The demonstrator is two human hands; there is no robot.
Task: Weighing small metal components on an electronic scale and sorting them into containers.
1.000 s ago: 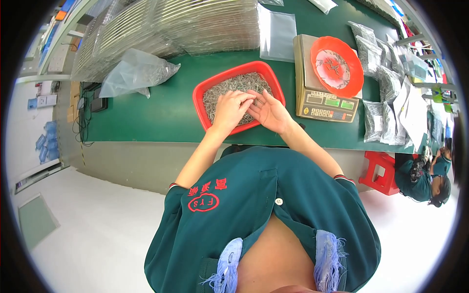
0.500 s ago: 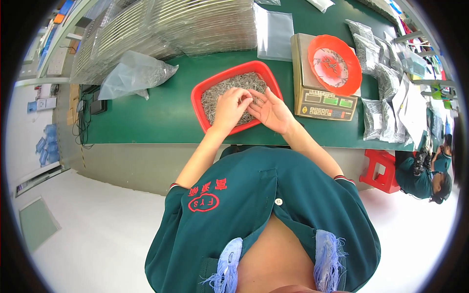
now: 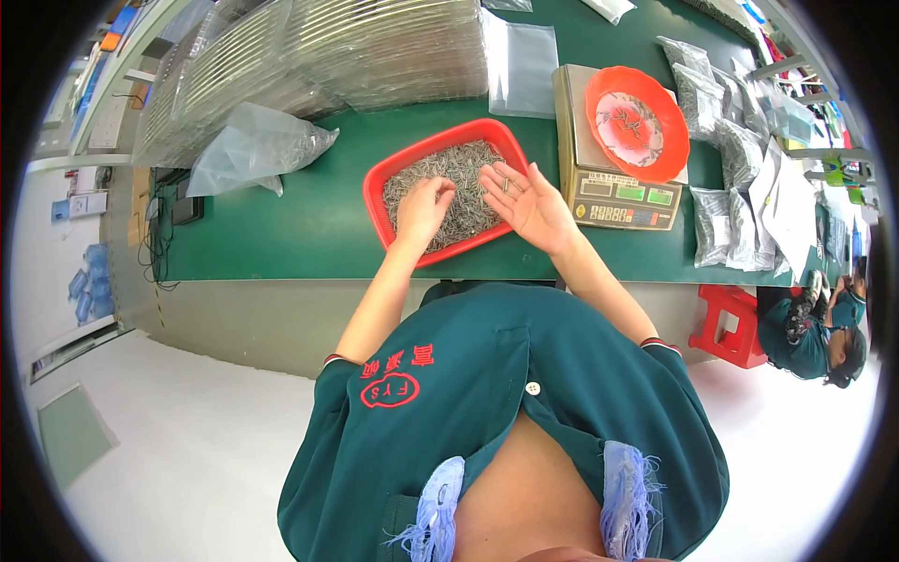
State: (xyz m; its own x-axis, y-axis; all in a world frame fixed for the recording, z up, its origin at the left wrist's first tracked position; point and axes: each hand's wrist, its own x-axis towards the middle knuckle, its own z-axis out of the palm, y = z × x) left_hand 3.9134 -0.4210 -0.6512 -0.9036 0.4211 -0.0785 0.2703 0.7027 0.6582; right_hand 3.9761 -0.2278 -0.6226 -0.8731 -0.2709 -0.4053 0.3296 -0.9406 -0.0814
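At the green counter (image 3: 309, 225), our left hand (image 3: 423, 206) pinches small grey metal parts in the red rectangular plastic tray (image 3: 393, 173), while our right hand (image 3: 524, 199), at three o'clock, lies palm-up, fingers released; small pinches should count best.

We see a shallow rectangular red plastic tray (image 3: 448, 192) lying flat on the green counter (image 3: 309, 225), just left of the digital weighing scale (image 3: 613, 173) and turned slightly askew to the counter's edge. It is heaped with small thin grey metal pins (image 3: 449, 173), and a few of those pins rest in our upturned right hand (image 3: 524, 201).
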